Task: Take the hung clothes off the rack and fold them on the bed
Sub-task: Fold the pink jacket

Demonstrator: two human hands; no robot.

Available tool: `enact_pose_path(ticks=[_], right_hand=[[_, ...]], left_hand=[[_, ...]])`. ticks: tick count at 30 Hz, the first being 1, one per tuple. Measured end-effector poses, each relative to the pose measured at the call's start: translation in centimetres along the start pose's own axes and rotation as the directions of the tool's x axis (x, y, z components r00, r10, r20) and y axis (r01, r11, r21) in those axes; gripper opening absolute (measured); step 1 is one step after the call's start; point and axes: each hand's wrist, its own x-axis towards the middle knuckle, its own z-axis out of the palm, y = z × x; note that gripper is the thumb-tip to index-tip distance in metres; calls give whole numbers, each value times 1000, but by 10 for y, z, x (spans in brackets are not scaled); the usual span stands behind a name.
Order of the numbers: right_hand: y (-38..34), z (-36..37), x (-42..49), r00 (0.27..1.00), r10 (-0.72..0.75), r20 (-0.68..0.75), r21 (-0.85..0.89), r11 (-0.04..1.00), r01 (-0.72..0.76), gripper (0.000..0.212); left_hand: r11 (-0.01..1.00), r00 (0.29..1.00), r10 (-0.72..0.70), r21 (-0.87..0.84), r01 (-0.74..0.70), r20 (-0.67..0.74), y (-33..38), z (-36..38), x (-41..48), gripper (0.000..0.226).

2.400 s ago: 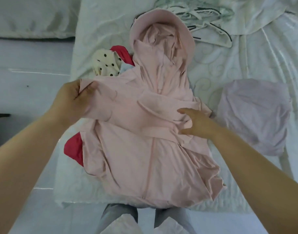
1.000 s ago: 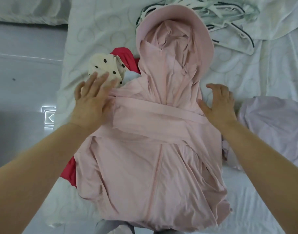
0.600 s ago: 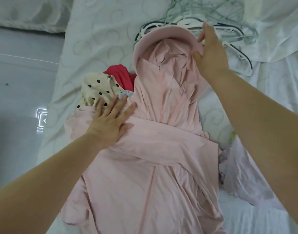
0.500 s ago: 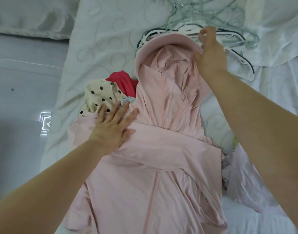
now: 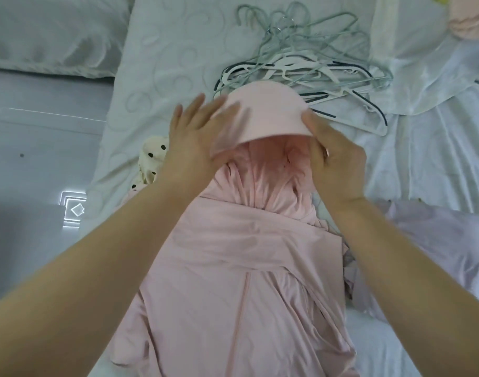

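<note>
Pink hooded jacket [image 5: 241, 268] lies on the bed [image 5: 165, 50]. At its hood, the left hand [image 5: 192, 142] presses with straight, spread fingers; the right hand [image 5: 333, 164] pinches the brim, fingers curled.

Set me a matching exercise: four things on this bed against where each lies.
Things:
1. hoodie
2. hangers
3. dotted cloth
4. lilac garment

Places:
A. right of the hoodie
B. piled beyond the hood
C. spread in the middle of the view
D. peeking out at the hoodie's left side

Pairs: 1-C, 2-B, 3-D, 4-A
</note>
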Motion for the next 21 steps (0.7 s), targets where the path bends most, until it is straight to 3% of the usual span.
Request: enact_pose_path(ticks=[3, 6, 10, 13, 15, 17, 19, 21], right_hand=[[-10, -22, -36, 995, -84, -49, -3, 996, 84, 32], [-15, -40, -75, 973, -219, -65, -60, 975, 216, 30], [-13, -47, -151, 935, -354, 32, -160, 921, 354, 26], [0, -39, -224, 918, -309, 247, -148, 925, 351, 26], [5, -32, -262, 864, -249, 439, -155, 926, 345, 31], [6, -27, -281, 788, -160, 594, -191, 924, 331, 45], [6, -23, -277, 745, -70, 663, -239, 923, 300, 58], [7, -18, -261, 744, 20, 668, -287, 929, 233, 64]], left_hand=[[982, 981, 189, 19, -190, 49, 11, 0, -10, 52], [950, 948, 312, -13, -313, -62, 17, -1, -43, 32], [891, 891, 453, 28, -453, -12, 14, 7, -116, 28], [863, 860, 487, 66, -500, 152, 5, 21, -176, 31], [827, 810, 508, 99, -554, 294, -7, 34, -208, 32], [794, 756, 508, 117, -597, 412, -16, 41, -226, 50], [792, 748, 497, 122, -598, 440, -21, 43, -230, 74], [817, 786, 479, 127, -562, 391, -14, 38, -216, 69]])
